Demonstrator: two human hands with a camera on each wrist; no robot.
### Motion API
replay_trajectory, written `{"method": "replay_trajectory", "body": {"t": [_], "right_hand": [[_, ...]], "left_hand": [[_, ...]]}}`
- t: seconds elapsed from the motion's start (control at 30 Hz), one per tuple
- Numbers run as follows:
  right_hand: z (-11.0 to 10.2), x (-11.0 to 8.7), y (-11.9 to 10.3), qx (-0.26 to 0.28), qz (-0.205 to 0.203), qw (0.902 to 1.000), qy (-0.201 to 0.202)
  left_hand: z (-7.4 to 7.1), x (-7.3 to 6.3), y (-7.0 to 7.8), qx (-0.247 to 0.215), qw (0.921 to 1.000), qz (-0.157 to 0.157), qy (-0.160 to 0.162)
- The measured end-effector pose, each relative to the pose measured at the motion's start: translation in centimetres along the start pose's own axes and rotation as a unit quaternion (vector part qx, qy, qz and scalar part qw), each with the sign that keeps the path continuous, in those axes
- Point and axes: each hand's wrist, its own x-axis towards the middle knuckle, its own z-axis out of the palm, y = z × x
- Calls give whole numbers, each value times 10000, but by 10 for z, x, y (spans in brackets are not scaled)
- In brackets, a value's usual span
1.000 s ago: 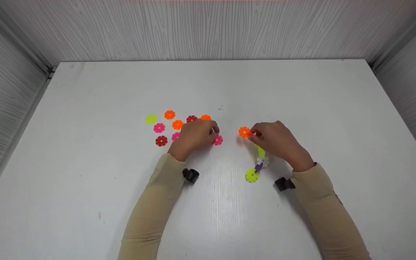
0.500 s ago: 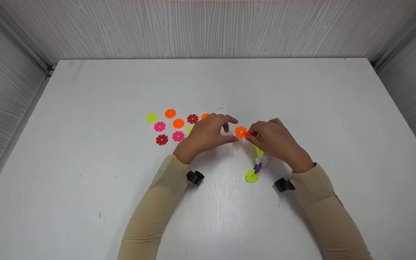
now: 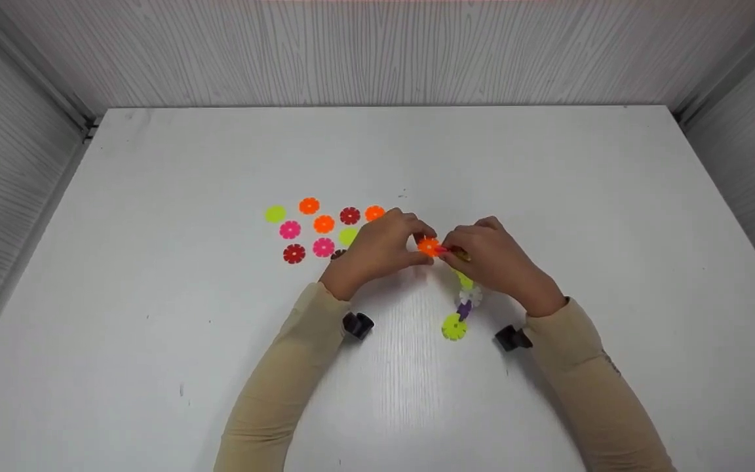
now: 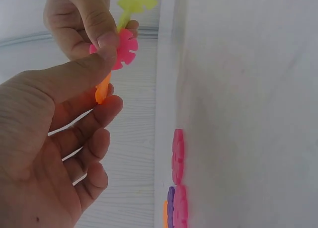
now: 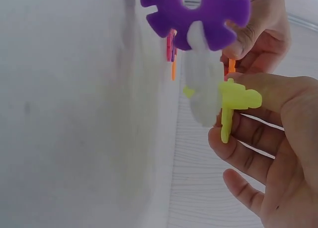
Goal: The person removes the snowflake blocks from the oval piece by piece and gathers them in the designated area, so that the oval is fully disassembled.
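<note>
My left hand (image 3: 384, 249) has its thumb and fingertips at the orange flower-shaped disc (image 3: 428, 247), pinching it in the left wrist view. My right hand (image 3: 495, 259) pinches the same chain just behind, by the pink slotted disc (image 4: 126, 50) and a yellow-green disc (image 5: 233, 96). From there the chain hangs toward the person: a white disc (image 3: 472, 297), a purple disc (image 3: 464, 309) and a yellow-green disc (image 3: 454, 326) at its end. The right hand's fingers partly hide the upper pieces.
Loose discs lie left of the hands on the white table (image 3: 154, 367): orange (image 3: 309, 206), pink (image 3: 290, 229), dark red (image 3: 294, 254) and yellow-green (image 3: 275, 214) among them. The left hand covers some. A wood-grain panel (image 3: 377, 52) stands behind.
My left hand has left the loose discs, moved right with thumb and fingers spread, and now closes on the orange disc. The right hand has shifted slightly left with the chain.
</note>
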Motion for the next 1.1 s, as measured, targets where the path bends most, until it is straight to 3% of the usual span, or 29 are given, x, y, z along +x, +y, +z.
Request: {"method": "replay_trajectory", "body": {"t": [0.23, 0.53, 0.73, 1.1], "right_hand": [[-2, 0, 1, -183, -205, 9996, 96], [-3, 0, 4, -467, -332, 9971, 507], [-3, 0, 5, -425, -354, 9974, 455], [-2, -1, 6, -295, -446, 9982, 262]], "left_hand": [[-1, 1, -1, 174, 9996, 201, 62], [-2, 1, 3, 594, 9967, 170, 526], [-3, 1, 4, 600, 9973, 84, 408], [-3, 0, 2, 521, 9977, 198, 386]]}}
